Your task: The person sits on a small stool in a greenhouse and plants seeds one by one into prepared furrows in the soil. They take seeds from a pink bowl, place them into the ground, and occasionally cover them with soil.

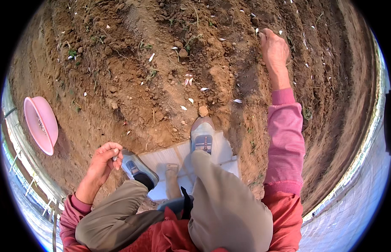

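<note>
My right hand [274, 47] reaches far forward, its fingers drawn together at the tilled soil [170, 72]. A garlic clove [256, 31] stands in the soil right by its fingertips; whether the fingers touch it or hold another one is hidden. My left hand [105, 159] is held low beside my left shoe [139, 168], its curled fingers shut on a whitish clove [114, 158]. More pale cloves dot the furrows, one [204, 89] in front of my right shoe [202, 134]. A small cluster of pinkish cloves [189, 81] lies a little farther off.
A pink plastic basin [52, 126], tilted in the view, is on the soil to the left with small things inside. Under my feet is a pale tiled board [164, 157]. A clod [203, 111] touches my right shoe tip. Pale sheeting [350, 195] borders the right side.
</note>
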Motion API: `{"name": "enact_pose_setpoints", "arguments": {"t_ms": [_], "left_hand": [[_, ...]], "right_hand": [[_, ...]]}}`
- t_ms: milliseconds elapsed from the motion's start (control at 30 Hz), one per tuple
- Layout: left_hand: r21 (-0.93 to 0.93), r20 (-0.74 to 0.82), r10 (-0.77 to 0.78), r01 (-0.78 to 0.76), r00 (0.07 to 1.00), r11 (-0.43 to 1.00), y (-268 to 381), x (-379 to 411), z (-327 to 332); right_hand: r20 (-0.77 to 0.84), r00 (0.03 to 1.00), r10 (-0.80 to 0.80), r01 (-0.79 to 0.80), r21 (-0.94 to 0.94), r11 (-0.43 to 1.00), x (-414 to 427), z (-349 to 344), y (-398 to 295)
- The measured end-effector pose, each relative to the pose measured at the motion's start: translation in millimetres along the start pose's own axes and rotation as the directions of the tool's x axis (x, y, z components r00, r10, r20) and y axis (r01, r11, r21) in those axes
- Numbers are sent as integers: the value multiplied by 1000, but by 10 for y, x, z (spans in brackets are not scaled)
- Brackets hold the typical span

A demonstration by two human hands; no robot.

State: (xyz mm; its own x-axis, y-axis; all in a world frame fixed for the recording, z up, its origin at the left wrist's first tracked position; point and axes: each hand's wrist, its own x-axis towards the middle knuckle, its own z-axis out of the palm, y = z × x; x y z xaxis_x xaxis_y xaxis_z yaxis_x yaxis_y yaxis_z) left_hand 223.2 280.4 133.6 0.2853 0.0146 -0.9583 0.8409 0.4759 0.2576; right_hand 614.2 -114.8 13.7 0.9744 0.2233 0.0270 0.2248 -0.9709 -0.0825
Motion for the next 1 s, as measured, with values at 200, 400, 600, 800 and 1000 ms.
{"name": "enact_pose_setpoints", "arguments": {"t_ms": [200,400,600,800,1000], "left_hand": [[-23,14,50,-50,999,998,76,-12,110],[-36,-22,53,-53,998,998,59,28,21],[-58,23,94,-93,995,994,66,7,60],[-115,24,129,-125,991,985,-67,-10,-5],[-242,114,221,-189,969,952,11,194,180]], "right_hand": [[136,987,87,-80,-52,995,401,472,33],[194,981,-5,12,-33,999,269,527,297],[96,990,106,-129,288,949,197,323,167],[224,974,-43,-139,733,666,-612,-48,-763],[392,854,-342,-323,915,242,-1077,-216,-1679]]}}
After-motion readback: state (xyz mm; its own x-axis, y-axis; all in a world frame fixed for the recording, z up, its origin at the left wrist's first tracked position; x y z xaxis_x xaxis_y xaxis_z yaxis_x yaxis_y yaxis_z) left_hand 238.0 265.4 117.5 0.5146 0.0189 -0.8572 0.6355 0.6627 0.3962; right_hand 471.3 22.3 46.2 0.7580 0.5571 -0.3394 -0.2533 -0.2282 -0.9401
